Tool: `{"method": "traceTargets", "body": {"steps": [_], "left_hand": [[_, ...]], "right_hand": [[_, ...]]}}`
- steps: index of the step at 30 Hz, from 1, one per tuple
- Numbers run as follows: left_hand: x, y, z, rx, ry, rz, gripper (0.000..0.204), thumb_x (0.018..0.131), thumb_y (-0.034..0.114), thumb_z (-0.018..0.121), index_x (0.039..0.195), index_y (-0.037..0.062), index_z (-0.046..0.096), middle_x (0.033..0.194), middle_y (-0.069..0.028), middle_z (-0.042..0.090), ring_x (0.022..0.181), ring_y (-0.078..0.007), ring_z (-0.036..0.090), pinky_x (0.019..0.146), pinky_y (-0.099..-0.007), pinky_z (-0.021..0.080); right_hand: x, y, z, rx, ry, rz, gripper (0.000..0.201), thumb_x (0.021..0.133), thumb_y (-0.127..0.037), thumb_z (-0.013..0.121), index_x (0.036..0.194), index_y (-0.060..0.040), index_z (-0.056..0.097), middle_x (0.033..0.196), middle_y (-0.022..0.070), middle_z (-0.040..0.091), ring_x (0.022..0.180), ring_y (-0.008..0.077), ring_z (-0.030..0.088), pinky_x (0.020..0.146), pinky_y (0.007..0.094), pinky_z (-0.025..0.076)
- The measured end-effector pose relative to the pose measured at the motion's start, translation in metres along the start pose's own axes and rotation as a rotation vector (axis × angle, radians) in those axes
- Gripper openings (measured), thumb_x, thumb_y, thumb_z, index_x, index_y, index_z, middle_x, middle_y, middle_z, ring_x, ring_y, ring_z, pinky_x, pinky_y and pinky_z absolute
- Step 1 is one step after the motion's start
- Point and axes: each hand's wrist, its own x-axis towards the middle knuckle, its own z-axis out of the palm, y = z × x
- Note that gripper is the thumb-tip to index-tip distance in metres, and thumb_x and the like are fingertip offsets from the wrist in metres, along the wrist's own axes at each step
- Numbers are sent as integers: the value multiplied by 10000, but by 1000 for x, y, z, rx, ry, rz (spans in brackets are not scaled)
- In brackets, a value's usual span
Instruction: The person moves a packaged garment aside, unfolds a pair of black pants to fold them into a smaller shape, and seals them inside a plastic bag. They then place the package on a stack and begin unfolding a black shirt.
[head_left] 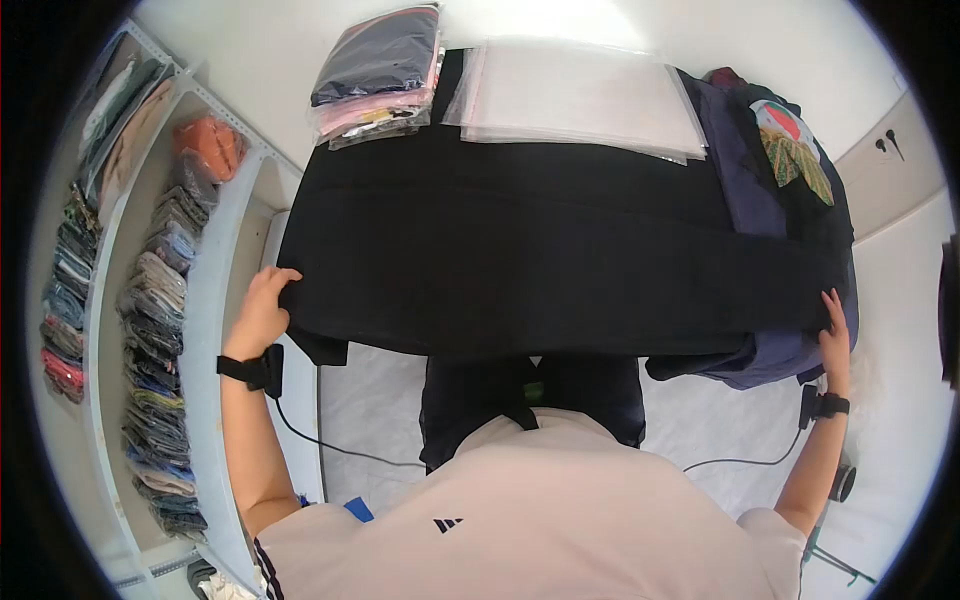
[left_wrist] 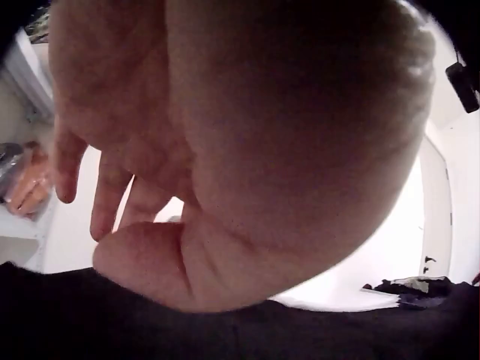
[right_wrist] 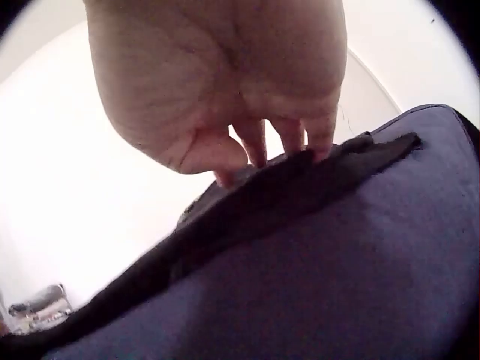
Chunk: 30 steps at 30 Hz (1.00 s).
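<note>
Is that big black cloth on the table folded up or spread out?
Spread out. The black cloth stretches flat across the table, its two ends held by the left hand and right hand.

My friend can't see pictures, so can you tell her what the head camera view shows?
A person's left hand and right hand grip the two ends of a wide black garment spread on a table. Behind it lie clear plastic bags and a stack of bagged clothes; shelves of folded clothes stand on the left.
</note>
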Motion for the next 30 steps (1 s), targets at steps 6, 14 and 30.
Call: {"method": "traceTargets", "body": {"steps": [6,14,30], "left_hand": [[40,48,-7,-54,106,176,367,727,-74,532,1087,-1,537,1107,-176,556,1086,-352,502,954,-380,392],[30,73,57,-67,-144,59,577,893,238,554,1395,85,313,1491,-186,161,1366,-351,190,1090,-438,208],[93,88,40,-27,-45,152,455,862,151,578,1281,30,449,1352,-215,394,1265,-337,373,1047,-376,306]], "right_hand": [[40,1,-13,141,156,233,368,909,-260,539,1132,28,585,1088,92,616,1000,149,543,886,260,401],[50,-15,-4,-56,425,89,340,897,-322,547,966,11,562,818,200,592,787,338,572,714,370,443],[93,-6,-16,138,287,223,265,725,-115,696,965,-5,668,812,91,662,770,178,622,721,283,485]]}}
